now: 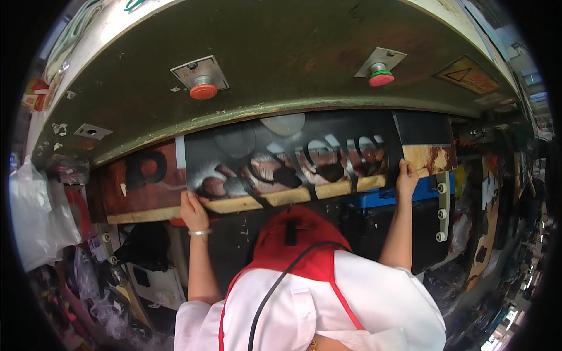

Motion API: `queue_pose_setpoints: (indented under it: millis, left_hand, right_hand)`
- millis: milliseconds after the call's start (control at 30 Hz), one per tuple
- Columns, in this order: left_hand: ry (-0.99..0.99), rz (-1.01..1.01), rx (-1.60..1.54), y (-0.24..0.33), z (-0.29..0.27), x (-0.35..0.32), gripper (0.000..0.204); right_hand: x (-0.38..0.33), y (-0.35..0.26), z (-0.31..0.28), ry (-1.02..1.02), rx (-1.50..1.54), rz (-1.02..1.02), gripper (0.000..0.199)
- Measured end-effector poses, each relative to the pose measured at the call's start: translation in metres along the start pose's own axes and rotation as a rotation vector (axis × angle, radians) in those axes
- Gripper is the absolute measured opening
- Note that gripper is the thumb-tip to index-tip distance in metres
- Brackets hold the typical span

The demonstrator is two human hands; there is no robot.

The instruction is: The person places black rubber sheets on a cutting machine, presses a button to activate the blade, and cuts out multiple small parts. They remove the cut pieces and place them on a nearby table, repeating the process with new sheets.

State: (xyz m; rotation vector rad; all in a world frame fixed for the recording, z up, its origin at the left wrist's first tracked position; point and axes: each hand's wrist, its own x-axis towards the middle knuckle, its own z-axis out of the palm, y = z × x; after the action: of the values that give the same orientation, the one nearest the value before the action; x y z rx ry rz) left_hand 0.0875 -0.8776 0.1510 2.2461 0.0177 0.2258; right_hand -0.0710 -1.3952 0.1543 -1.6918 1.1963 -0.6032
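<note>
A thin, shiny black sheet (234,140) with several curved cut-out holes lies over a worn reddish-brown board (146,187). Through the holes the board's surface shows, and dark strips of the sheet hang over its pale front edge. My left hand (194,210) pinches the sheet's near left corner, thumb and fingers closed at the edge. At the near right corner my right hand (407,175) is closed on the same sheet, its fingers partly hidden. The sheet's far edge runs under the green machine head.
Above the board hangs the wide green machine head (293,58), bearing a red push button (203,89) and a green-ringed push button (381,76). A blue-rimmed dark crate (374,202) stands below at the right. Clear plastic bags (44,210) hang at the left.
</note>
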Motion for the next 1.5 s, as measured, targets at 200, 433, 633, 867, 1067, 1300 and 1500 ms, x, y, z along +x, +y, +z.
queue_pose_setpoints:
  millis: [200, 433, 633, 867, 1067, 1300, 1500]
  left_hand:
    - [-0.218, -0.223, 0.15, 0.007, -0.032, -0.04, 0.034]
    - [-0.117, -0.12, 0.293, 0.004, -0.05, -0.107, 0.034]
    - [-0.122, -0.12, 0.179, -0.011, -0.067, -0.145, 0.028]
    - [-0.078, -0.066, 0.184, -0.011, -0.06, -0.139, 0.027]
    - [-0.029, -0.015, 0.219, -0.007, -0.042, -0.096, 0.028]
    - [0.035, 0.014, 0.327, -0.006, -0.008, -0.022, 0.037]
    - [0.039, 0.053, 0.398, -0.007, 0.011, 0.043, 0.04]
  right_hand:
    - [-0.086, -0.083, 0.088, -0.132, -0.259, -0.758, 0.066]
    - [-0.177, -0.085, 0.146, -0.488, -0.155, -0.879, 0.087]
    - [-0.16, -0.09, 0.092, -0.682, 0.618, 0.109, 0.074]
    - [-0.142, -0.069, 0.071, -0.352, -0.305, -0.782, 0.085]
    - [-0.108, -0.084, 0.106, -0.347, -0.284, -0.837, 0.073]
    - [-0.024, -0.202, 0.131, 0.123, -0.201, -1.105, 0.031]
    - [-0.029, -0.196, 0.142, 0.112, -0.046, -1.002, 0.031]
